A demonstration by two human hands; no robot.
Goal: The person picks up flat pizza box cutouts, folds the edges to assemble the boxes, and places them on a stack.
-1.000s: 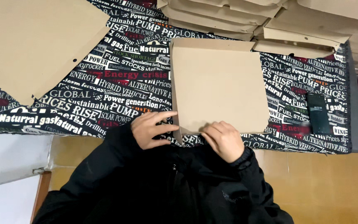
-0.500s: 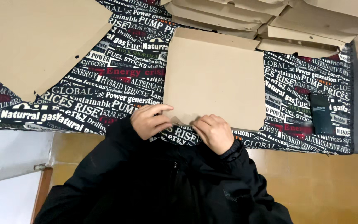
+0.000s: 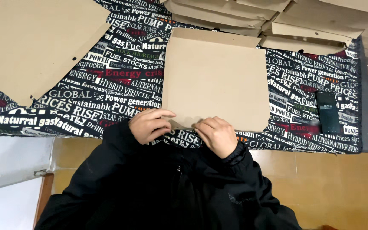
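Cardboard sheet [image 3: 216, 81] lies flat on the printed cloth [image 3: 107, 91], and we pinch its near edge with both left hand [image 3: 149, 125] and right hand [image 3: 216, 135] closed on it (light, stiff, creasable, we judge; best held by edges).

The person wears a black jacket [image 3: 171, 187] of smooth, slightly shiny fabric that fills the lower middle of the head view. A dark zip with a small metal pull runs down the front at the centre of the chest. Both sleeves are long, loose and creased, and each ends in a gathered, elasticated cuff at the wrist. The left hand [image 3: 150, 125] and the right hand [image 3: 216, 135] are bare, with no gloves, rings or watch in sight. A faint tone-on-tone mark sits on the right sleeve, too dim to make out.
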